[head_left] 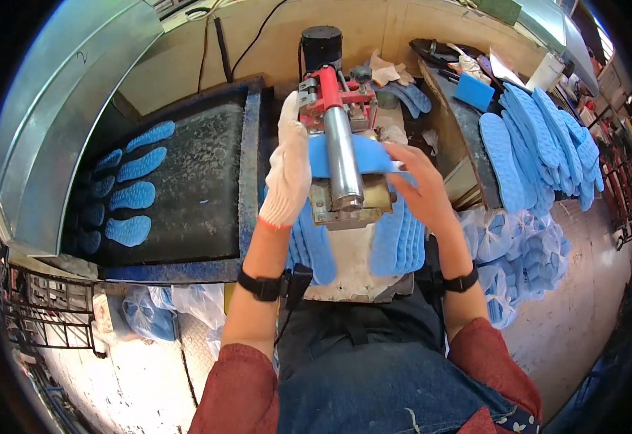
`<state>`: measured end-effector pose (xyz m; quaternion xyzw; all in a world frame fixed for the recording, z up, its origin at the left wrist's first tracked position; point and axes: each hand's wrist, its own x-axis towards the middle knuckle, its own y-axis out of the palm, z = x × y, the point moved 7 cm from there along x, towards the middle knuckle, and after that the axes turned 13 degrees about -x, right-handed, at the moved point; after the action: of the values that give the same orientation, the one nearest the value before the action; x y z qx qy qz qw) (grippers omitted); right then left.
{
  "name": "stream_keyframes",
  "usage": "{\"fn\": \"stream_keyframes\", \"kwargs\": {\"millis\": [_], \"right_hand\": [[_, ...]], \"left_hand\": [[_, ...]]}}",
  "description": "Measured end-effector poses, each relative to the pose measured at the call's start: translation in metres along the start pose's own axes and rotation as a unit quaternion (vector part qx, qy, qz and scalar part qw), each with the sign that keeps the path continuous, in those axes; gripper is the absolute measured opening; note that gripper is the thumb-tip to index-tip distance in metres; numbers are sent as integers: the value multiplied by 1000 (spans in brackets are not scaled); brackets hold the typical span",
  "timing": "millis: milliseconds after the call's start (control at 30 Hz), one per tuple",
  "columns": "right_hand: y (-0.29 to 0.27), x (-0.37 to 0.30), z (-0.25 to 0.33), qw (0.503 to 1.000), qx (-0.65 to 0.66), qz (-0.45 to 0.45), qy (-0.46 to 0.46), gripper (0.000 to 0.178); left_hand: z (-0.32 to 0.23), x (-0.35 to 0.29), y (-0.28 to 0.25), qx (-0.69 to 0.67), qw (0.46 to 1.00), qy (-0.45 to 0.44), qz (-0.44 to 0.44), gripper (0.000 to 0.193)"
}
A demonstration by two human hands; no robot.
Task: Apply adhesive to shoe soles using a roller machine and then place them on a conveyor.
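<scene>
Blue piece (374,153), one, flat and smooth: lying crosswise on a roller machine (330,90) with red fittings, beneath its silver cylinder (343,152), an end showing on either side. Left hand (290,170), in an off-white knitted glove with orange cuff edge: raised along the machine's left side, beside the left end of the piece, fingers extended and close together; whether it grips anything cannot be told. Right hand (421,184), bare: fingers half curled at the right end of the piece; whether they are closed on it cannot be told. Black bands, two, one on each forearm. Blue insoles, stacked: a left stack (314,246) and a right stack (398,240), flanking the machine's front. Black motor (322,49), upright, at the machine's far end. To the left, a dark belt (197,181) in a worn blue frame, bearing spaced insoles (131,195), the farther ones in shadow beneath a sheet-metal hood (66,108). To the right, a dark counter (463,126) with a heap of patterned insoles (547,141) and a small blue box (474,92). Below the counter, clear plastic bags (500,289) containing blue pieces.
</scene>
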<state>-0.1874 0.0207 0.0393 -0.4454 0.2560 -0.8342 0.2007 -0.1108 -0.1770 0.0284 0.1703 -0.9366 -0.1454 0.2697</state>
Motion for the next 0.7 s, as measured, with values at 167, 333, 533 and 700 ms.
{"fn": "stream_keyframes", "kwargs": {"millis": [167,333,533,700], "right_hand": [[-5,-78,-78,952,162,-78,250,30],[64,-129,-98,884,220,58,409,28],[154,-137,-83,888,237,218,329,21],[203,-129,-57,975,47,198,93,42]], "left_hand": [[43,0,-15,145,988,-49,6,68],[78,-31,-39,-129,969,-199,-65,72],[53,-94,-46,-204,895,-337,-211,62],[37,-133,-54,-410,812,-312,-275,54]]}}
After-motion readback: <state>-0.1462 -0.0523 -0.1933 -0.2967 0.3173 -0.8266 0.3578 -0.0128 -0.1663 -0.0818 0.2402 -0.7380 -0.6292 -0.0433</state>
